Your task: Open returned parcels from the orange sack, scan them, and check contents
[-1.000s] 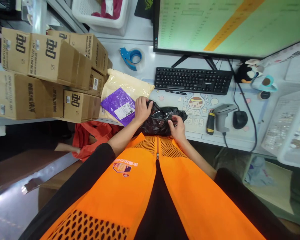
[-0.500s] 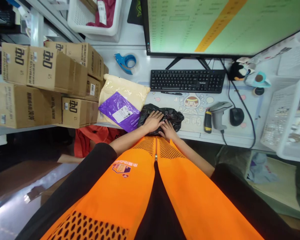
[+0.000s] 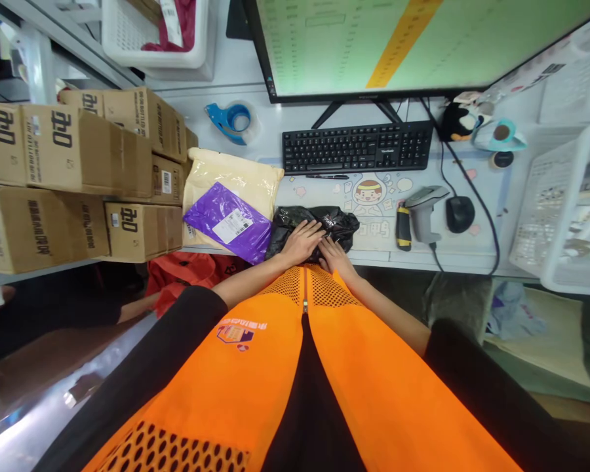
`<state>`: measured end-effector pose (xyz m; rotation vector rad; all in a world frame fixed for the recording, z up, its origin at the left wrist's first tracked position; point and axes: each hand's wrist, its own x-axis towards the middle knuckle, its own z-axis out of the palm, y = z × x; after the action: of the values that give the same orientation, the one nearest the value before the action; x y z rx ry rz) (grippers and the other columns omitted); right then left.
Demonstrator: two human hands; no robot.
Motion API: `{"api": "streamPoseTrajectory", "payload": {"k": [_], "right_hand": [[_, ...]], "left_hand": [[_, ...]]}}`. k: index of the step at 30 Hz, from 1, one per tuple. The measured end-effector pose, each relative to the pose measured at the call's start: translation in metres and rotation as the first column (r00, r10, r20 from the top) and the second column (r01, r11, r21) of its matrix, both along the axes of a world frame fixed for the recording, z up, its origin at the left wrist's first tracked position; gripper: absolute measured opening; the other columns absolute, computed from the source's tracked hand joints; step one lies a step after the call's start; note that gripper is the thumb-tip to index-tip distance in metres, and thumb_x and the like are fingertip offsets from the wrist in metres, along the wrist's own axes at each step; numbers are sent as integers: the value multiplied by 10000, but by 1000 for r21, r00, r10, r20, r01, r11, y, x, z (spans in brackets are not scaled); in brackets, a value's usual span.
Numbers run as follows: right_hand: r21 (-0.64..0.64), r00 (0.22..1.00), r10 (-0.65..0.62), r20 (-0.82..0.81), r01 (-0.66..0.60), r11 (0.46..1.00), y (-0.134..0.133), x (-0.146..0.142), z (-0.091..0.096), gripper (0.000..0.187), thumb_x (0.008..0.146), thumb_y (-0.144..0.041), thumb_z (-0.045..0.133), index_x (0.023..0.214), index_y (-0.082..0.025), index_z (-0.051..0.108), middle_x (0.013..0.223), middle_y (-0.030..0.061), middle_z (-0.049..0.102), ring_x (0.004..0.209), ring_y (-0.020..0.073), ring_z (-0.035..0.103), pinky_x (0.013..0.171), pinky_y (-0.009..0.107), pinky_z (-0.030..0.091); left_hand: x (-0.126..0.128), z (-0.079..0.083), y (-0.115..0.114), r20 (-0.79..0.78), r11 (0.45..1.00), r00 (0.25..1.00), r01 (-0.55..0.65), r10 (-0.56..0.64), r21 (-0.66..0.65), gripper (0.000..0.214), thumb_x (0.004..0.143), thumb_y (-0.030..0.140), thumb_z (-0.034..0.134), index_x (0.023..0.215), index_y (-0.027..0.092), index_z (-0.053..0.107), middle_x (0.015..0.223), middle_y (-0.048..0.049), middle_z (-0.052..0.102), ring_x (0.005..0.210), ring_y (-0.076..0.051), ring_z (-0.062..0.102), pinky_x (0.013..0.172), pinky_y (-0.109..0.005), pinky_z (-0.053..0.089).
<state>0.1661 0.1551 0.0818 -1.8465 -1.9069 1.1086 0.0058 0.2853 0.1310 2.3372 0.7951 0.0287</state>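
A crumpled black plastic parcel (image 3: 337,221) lies at the near edge of the white desk (image 3: 452,259). My left hand (image 3: 302,240) rests flat on its middle, fingers stretched out. My right hand (image 3: 335,254) lies beside it on the parcel's near side, fingers extended and pressing the plastic. To the left, a purple mailer (image 3: 229,221) with a white label sits on a cream padded bag (image 3: 236,178).
Stacked cardboard boxes (image 3: 78,170) fill the left. A keyboard (image 3: 356,147), a pen (image 3: 327,176), a monitor (image 3: 398,46), a barcode scanner (image 3: 423,210), a mouse (image 3: 459,213) and a blue tape dispenser (image 3: 229,121) are behind. White baskets (image 3: 560,216) stand right. An orange bag (image 3: 187,275) hangs below the desk.
My hands moved from gripping the black parcel's two ends to lying flat together on it. The parcel looks flatter. The view has shifted slightly.
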Motion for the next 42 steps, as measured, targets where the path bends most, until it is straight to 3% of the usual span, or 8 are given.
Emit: {"api": "streamPoseTrajectory", "payload": {"k": [5, 10, 13, 21, 28, 33, 38, 42], "right_hand": [[-9, 1000, 20, -12, -21, 1000, 16, -1, -7, 509, 867, -227, 608, 1357, -102, 657, 1430, 233, 635, 1443, 392, 504, 1219, 655, 369], [111, 998, -52, -47, 57, 992, 5, 34, 31, 412, 996, -267, 457, 1310, -156, 699, 1431, 164, 653, 1410, 326, 549, 1187, 602, 439], [214, 987, -111, -120, 135, 967, 28, 39, 46, 456, 1049, -290, 376, 1401, -194, 651, 1455, 129, 643, 1375, 264, 584, 1183, 528, 467], [-46, 945, 319, 66, -316, 947, 103, 30, 7, 565, 1072, -365, 318, 1592, -187, 449, 1699, 93, 327, 1609, 296, 210, 1286, 586, 228], [-96, 927, 347, 145, -336, 937, 99, 37, 2, 592, 1076, -427, 325, 1630, -227, 383, 1722, 79, 270, 1618, 284, 170, 1290, 565, 212], [-89, 918, 350, 185, -340, 936, 100, 32, 3, 593, 1066, -374, 327, 1630, -199, 383, 1725, 91, 255, 1618, 295, 159, 1296, 566, 192], [-69, 916, 349, 196, -343, 937, 95, 32, 10, 602, 1025, -389, 422, 1596, -200, 444, 1701, 86, 329, 1601, 308, 228, 1279, 589, 251], [-40, 934, 306, 185, -304, 952, 119, 29, 43, 463, 986, -365, 477, 1369, -219, 691, 1499, 134, 605, 1435, 341, 530, 1160, 550, 467]], "left_hand": [[6, -14, -1, -61, 992, 990, 126, -127, -25, 435, 1080, 269, 385, 1422, 167, 635, 1572, -111, 535, 1542, -240, 399, 1321, -515, 248], [0, -23, -2, -83, 981, 977, 195, -195, -8, 510, 1080, 332, 398, 1531, 124, 514, 1636, -124, 448, 1569, -261, 344, 1319, -506, 233], [-3, -31, -6, -75, 981, 978, 194, -192, 21, 519, 1071, 340, 427, 1527, 108, 514, 1630, -146, 455, 1569, -273, 340, 1323, -512, 216], [-5, -50, -16, -138, 974, 966, 224, -218, 32, 554, 1032, 383, 520, 1479, 55, 551, 1548, -200, 542, 1523, -287, 417, 1331, -504, 186], [-6, -21, -23, -172, 991, 983, 84, -65, 107, 483, 1021, 378, 542, 1441, 150, 608, 1533, -147, 573, 1546, -313, 372, 1305, -602, 194], [-4, 1, -7, -134, 975, 981, -113, 140, 190, 426, 1057, 352, 448, 1341, 155, 698, 1509, -140, 593, 1506, -299, 425, 1318, -555, 190], [-14, -18, -10, -234, 964, 936, -244, 262, 102, 708, 976, 559, 587, 1601, 262, 437, 1720, -142, 276, 1598, -461, 147, 1215, -804, 86], [-22, -39, -21, -219, 967, 942, -253, 256, 39, 769, 958, 616, 587, 1632, 334, 346, 1754, -114, 154, 1609, -470, 50, 1186, -832, 15]]}}
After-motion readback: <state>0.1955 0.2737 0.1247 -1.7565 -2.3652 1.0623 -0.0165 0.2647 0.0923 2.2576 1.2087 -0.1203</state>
